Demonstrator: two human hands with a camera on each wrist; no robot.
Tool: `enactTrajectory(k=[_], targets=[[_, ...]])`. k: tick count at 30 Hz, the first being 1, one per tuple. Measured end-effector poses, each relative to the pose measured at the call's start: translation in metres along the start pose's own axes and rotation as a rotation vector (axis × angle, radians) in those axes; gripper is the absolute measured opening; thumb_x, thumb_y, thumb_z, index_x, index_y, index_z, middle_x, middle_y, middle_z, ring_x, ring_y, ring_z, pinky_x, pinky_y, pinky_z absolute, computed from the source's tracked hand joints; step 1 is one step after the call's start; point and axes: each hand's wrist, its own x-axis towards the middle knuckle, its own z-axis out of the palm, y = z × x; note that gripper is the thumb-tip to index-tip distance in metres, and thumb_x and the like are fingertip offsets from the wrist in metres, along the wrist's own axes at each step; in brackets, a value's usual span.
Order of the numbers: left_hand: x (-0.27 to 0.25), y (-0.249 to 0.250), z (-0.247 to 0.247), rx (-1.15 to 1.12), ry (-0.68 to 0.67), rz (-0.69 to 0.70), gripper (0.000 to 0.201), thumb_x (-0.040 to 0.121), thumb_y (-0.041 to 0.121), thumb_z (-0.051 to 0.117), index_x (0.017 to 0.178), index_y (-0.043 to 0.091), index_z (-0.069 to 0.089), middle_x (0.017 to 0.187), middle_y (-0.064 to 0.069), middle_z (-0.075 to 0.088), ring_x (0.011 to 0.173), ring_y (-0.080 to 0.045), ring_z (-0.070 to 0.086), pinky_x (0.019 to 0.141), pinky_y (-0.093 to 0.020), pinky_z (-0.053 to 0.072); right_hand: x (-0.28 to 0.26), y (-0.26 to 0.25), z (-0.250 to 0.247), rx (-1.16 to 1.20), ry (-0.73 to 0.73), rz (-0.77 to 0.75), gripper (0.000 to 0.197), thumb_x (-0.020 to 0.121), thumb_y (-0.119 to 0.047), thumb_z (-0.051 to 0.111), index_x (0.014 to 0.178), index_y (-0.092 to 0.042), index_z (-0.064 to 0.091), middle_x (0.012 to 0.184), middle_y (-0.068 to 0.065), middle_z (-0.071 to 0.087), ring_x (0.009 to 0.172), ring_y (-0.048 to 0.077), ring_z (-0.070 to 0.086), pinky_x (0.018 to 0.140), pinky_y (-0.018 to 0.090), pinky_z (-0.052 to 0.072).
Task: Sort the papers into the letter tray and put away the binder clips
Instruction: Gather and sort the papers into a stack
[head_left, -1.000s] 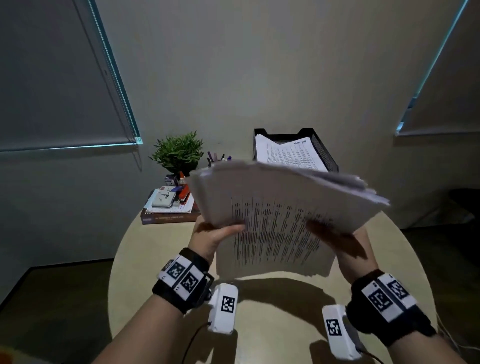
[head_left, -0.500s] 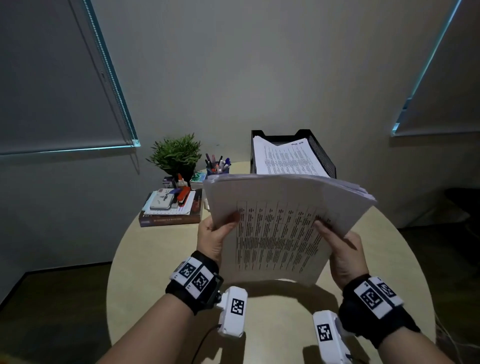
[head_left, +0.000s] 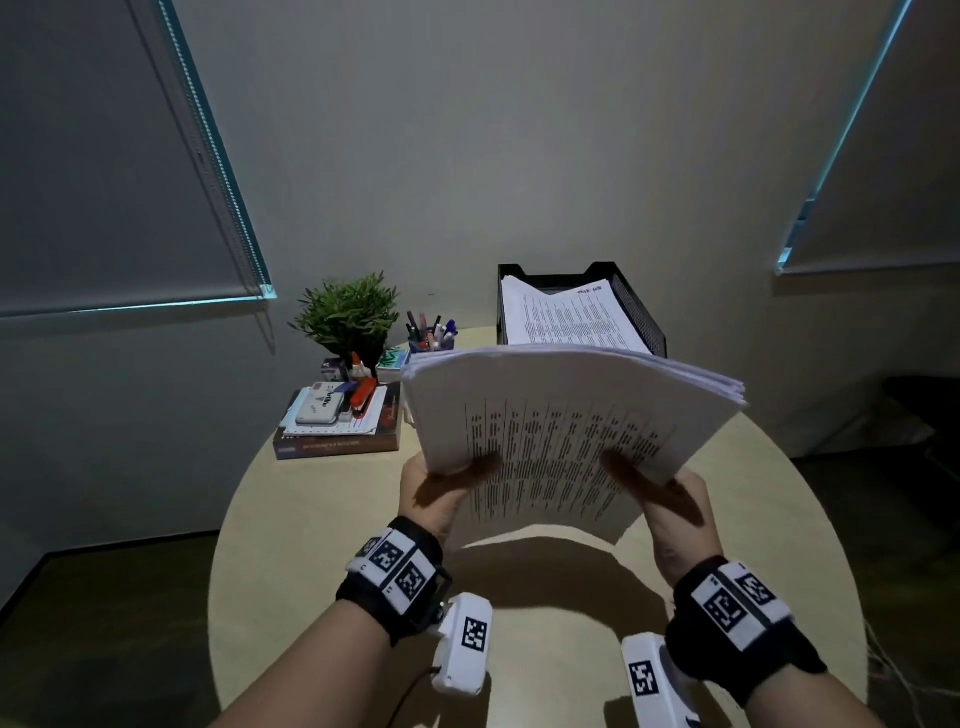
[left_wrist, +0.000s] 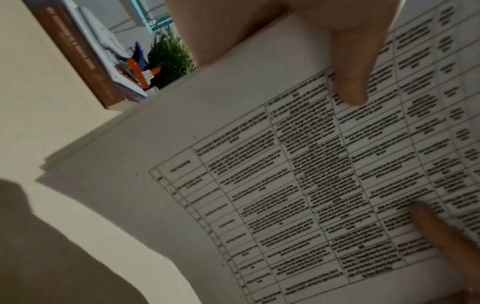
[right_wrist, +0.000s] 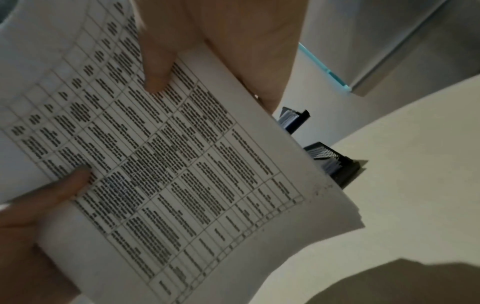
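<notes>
A thick stack of printed papers (head_left: 561, 431) is held up above the round table, its top sheet a table of text, its far edge bowed over. My left hand (head_left: 447, 483) grips its lower left corner, thumb on the front (left_wrist: 353, 82). My right hand (head_left: 660, 493) grips its lower right corner, thumb on the printed face (right_wrist: 155, 67). A black mesh letter tray (head_left: 639, 306) stands behind the stack at the table's far edge with printed sheets in it; a corner of the tray (right_wrist: 337, 164) shows past the stack. No binder clips are visible.
At the back left of the round table (head_left: 311, 519) a brown book (head_left: 337, 441) carries a notepad, a white device and an orange stapler (head_left: 363, 395). Behind it stand a green potted plant (head_left: 348, 312) and a pen cup (head_left: 431, 332). Dark floor surrounds the table.
Both hands have drawn the stack slightly nearer and tilted it more upright, so the printed top sheet faces me. Both grips are unchanged.
</notes>
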Motion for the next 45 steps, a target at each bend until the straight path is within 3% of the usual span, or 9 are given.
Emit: enactTrajectory(k=[8, 19, 24, 31, 35, 38, 41, 43, 45], targets=[[0.000, -0.005, 0.002, 0.052, 0.023, 0.017, 0.030, 0.066, -0.008, 0.076, 0.082, 0.016, 0.071, 0.076, 0.005, 0.075, 0.081, -0.017, 0.069, 0.077, -0.033, 0.056, -0.002, 0.004, 0.002, 0.011, 0.000, -0.010, 0.018, 0.067, -0.001, 0.071, 0.083, -0.010, 0.070, 0.075, -0.005, 0.075, 0.073, 0.004, 0.070, 0.063, 0.014, 0.053], [-0.009, -0.028, 0.003, 0.092, -0.010, -0.117, 0.030, 0.066, -0.008, 0.076, 0.083, 0.016, 0.069, 0.072, 0.010, 0.073, 0.084, -0.013, 0.068, 0.066, -0.017, 0.054, -0.009, 0.021, -0.004, -0.073, 0.008, 0.115, 0.024, 0.076, 0.009, 0.068, 0.095, -0.006, 0.069, 0.072, -0.012, 0.074, 0.072, 0.001, 0.069, 0.058, 0.009, 0.051], [-0.007, -0.012, 0.004, 0.060, -0.045, -0.052, 0.032, 0.066, -0.009, 0.075, 0.086, 0.017, 0.071, 0.080, 0.004, 0.075, 0.081, -0.012, 0.070, 0.074, -0.028, 0.058, -0.006, 0.008, -0.008, -0.070, 0.002, 0.045, 0.025, 0.077, 0.002, 0.070, 0.093, -0.017, 0.069, 0.084, -0.009, 0.075, 0.080, 0.004, 0.070, 0.066, 0.014, 0.054], [-0.018, -0.062, -0.003, 0.309, 0.035, -0.467, 0.032, 0.069, 0.009, 0.081, 0.095, 0.001, 0.065, 0.099, -0.012, 0.068, 0.091, -0.026, 0.063, 0.087, -0.034, 0.051, -0.019, 0.058, -0.022, -0.285, 0.112, 0.400, 0.017, 0.080, -0.008, 0.072, 0.092, -0.006, 0.061, 0.092, 0.011, 0.067, 0.075, 0.018, 0.062, 0.065, 0.025, 0.049], [-0.027, -0.067, -0.003, 0.282, -0.079, -0.493, 0.027, 0.072, 0.006, 0.078, 0.095, -0.003, 0.067, 0.093, -0.015, 0.069, 0.087, -0.027, 0.067, 0.087, -0.040, 0.055, -0.024, 0.053, -0.031, -0.233, 0.080, 0.372, 0.009, 0.085, 0.005, 0.060, 0.080, -0.003, 0.058, 0.074, 0.009, 0.063, 0.062, 0.015, 0.064, 0.048, 0.010, 0.046], [-0.036, -0.071, 0.000, 0.485, -0.194, -0.515, 0.046, 0.064, 0.034, 0.083, 0.100, 0.009, 0.067, 0.093, -0.004, 0.073, 0.085, -0.021, 0.070, 0.084, -0.040, 0.057, -0.033, 0.063, -0.047, -0.130, 0.112, 0.451, 0.010, 0.085, 0.010, 0.058, 0.086, 0.001, 0.053, 0.079, 0.012, 0.056, 0.074, 0.025, 0.057, 0.067, 0.018, 0.050], [-0.047, -0.081, 0.000, 0.652, -0.320, -0.550, 0.035, 0.077, 0.034, 0.073, 0.106, 0.016, 0.064, 0.091, 0.009, 0.066, 0.083, -0.008, 0.063, 0.080, -0.025, 0.054, -0.042, 0.090, -0.069, -0.091, 0.134, 0.575, 0.027, 0.083, 0.013, 0.059, 0.108, 0.003, 0.056, 0.101, 0.019, 0.065, 0.096, 0.034, 0.062, 0.096, 0.038, 0.045], [-0.053, -0.087, 0.000, 0.691, -0.400, -0.616, 0.038, 0.080, 0.033, 0.071, 0.112, 0.017, 0.060, 0.088, 0.008, 0.061, 0.078, -0.008, 0.057, 0.073, -0.021, 0.048, -0.048, 0.101, -0.081, -0.118, 0.144, 0.651, 0.030, 0.083, 0.011, 0.061, 0.111, 0.004, 0.056, 0.106, 0.022, 0.066, 0.101, 0.037, 0.062, 0.104, 0.045, 0.041], [-0.057, -0.094, -0.002, 0.704, -0.506, -0.673, 0.052, 0.078, 0.030, 0.073, 0.125, 0.015, 0.055, 0.102, 0.005, 0.064, 0.091, -0.012, 0.060, 0.086, -0.025, 0.046, -0.053, 0.112, -0.092, -0.183, 0.143, 0.708, 0.031, 0.082, 0.007, 0.065, 0.111, 0.004, 0.057, 0.103, 0.020, 0.067, 0.099, 0.036, 0.063, 0.105, 0.047, 0.040]])
